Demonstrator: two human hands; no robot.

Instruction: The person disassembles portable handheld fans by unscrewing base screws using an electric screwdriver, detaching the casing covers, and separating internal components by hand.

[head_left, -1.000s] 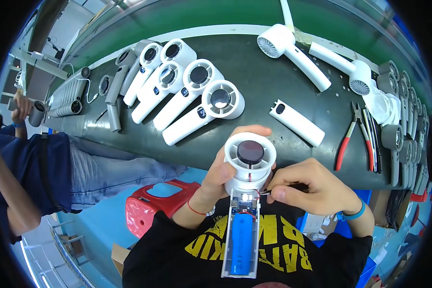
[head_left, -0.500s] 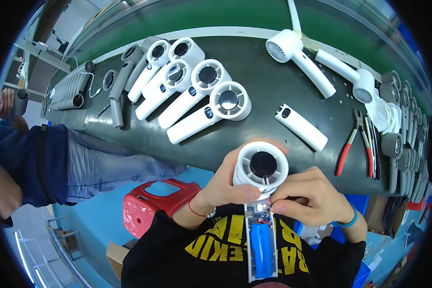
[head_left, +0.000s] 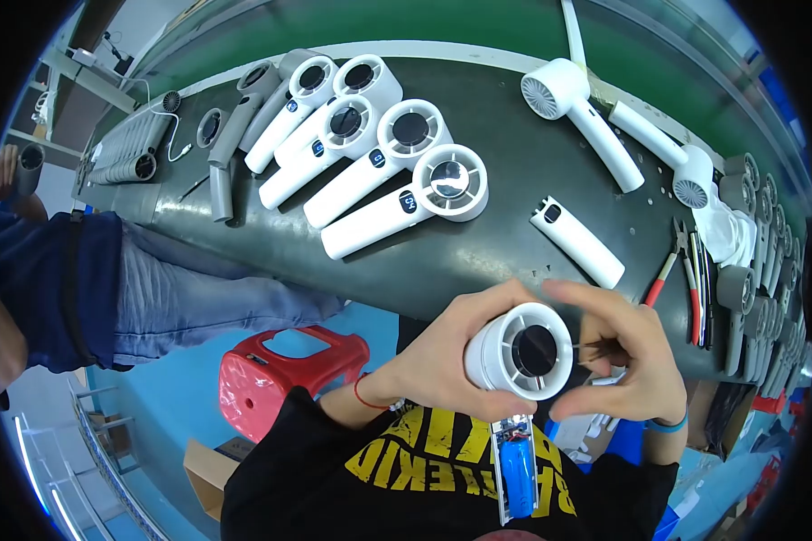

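My left hand (head_left: 442, 361) is wrapped around the head of a white handheld fan (head_left: 489, 356), whose round grille and dark centre face up. Below the head, the fan's handle is uncovered, showing a blue battery (head_left: 517, 478) and part of a circuit board. My right hand (head_left: 627, 352) is just right of the fan head, index finger and thumb curved apart around its side. Its other fingers curl in on a thin dark item, too unclear to name. On the table beyond lies a separate white handle shell (head_left: 579, 242).
Several assembled white fans (head_left: 370, 216) lie at the table's left, with grey fans (head_left: 235, 126) behind. Pliers (head_left: 686, 279) and thin tools lie right, near a white cloth (head_left: 726, 230) and a row of grey fans. A red stool (head_left: 253, 397) and another person (head_left: 54, 288) are left.
The fan has moved right and its head has turned toward the right. My right hand has left the joint below the head and come up beside it, with thumb and index finger spreading.
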